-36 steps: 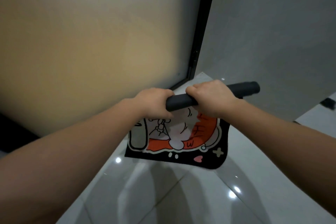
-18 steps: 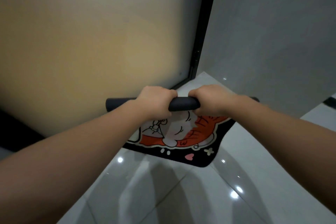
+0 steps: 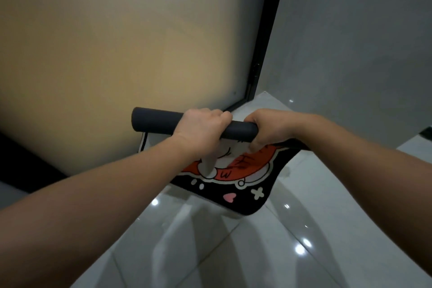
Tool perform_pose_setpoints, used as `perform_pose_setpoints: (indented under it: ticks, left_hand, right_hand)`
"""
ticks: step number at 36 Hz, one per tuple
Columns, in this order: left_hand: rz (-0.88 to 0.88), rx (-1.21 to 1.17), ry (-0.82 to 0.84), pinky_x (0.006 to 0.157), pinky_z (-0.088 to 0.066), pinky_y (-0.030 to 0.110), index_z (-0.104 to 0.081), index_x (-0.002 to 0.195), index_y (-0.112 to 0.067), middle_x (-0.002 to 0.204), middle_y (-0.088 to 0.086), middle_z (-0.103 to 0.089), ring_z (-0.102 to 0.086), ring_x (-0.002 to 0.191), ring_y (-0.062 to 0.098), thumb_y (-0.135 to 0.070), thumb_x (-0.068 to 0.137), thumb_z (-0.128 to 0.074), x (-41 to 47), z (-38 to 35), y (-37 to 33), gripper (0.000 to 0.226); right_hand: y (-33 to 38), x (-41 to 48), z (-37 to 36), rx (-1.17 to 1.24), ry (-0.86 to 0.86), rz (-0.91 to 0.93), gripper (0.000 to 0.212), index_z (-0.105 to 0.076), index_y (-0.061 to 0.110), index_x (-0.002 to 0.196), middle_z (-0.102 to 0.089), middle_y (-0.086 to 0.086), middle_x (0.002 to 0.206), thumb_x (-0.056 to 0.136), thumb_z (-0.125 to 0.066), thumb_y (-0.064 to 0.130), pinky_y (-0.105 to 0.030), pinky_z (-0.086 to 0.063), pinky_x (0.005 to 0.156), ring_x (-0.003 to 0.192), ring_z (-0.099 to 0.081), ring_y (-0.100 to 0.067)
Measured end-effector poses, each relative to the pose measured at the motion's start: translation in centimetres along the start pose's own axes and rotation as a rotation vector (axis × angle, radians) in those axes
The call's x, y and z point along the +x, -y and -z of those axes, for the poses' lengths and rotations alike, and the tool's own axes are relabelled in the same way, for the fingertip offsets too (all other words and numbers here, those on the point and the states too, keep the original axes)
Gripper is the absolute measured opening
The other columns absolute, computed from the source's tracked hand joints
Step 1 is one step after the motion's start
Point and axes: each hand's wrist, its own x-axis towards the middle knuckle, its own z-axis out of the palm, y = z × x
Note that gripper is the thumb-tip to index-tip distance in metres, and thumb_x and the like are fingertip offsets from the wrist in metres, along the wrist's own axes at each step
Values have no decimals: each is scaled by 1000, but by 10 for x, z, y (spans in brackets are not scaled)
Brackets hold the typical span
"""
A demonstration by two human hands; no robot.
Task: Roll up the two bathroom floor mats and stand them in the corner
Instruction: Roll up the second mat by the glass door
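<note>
A floor mat with a black border and an orange and white cartoon print hangs in the air, partly rolled into a dark grey tube along its top edge. My left hand grips the tube near its middle. My right hand grips it further right, fingers curled under. The tube's left end sticks out free; my right arm hides its right end. The loose part of the mat droops toward the floor. Only one mat is in view.
A frosted glass panel with a black frame fills the left. A grey wall stands on the right, meeting the frame at a corner. Glossy white floor tiles lie below.
The rolled tube has shifted left, so its left end now sticks out past my left hand and the right end is hidden. The hanging part looks shorter.
</note>
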Motion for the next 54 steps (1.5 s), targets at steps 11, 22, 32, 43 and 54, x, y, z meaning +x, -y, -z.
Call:
perform_pose_setpoints:
  ticks: [11,22,32,43,54]
  left_hand:
    - [244,-655,681,62,-48,30,-54,86,-30,80,-7,-61,-59,72,12,-41,56,-78,7,-5,25,39]
    - [45,-31,98,53,-27,32,-46,94,-23,85,-2,-60,-59,76,26,-30,72,-58,-1,-9,6,26]
    - [227,-534,537,59,-46,31,-53,91,-29,77,-8,-58,-57,71,17,-41,58,-69,4,-3,17,38]
    - [25,21,67,49,-20,30,-44,97,-21,91,-1,-60,-60,77,26,-31,72,-61,-7,-10,0,32]
    - [225,-550,539,61,-46,30,-51,93,-34,81,-10,-59,-58,73,16,-47,55,-69,2,-6,19,44]
  right_hand:
    - [7,-2,-30,-677,-560,289,11,-46,19,87,-41,3,72,80,-55,20,-34,-39,53,60,-43,-20]
    - [4,6,-11,-192,-115,37,26,-52,29,76,-57,4,70,62,-75,27,-28,-41,52,65,-56,-18]
    - [-3,5,-31,-743,-715,413,18,-51,14,82,-56,-5,68,70,-65,12,-32,-31,48,55,-51,-26]
    - [4,10,-13,-156,-59,45,32,-56,30,80,-60,8,72,57,-78,37,-27,-44,54,64,-57,-12]
    - [-3,9,-31,-719,-677,425,18,-50,15,82,-57,-5,71,71,-64,16,-32,-34,48,58,-54,-27]
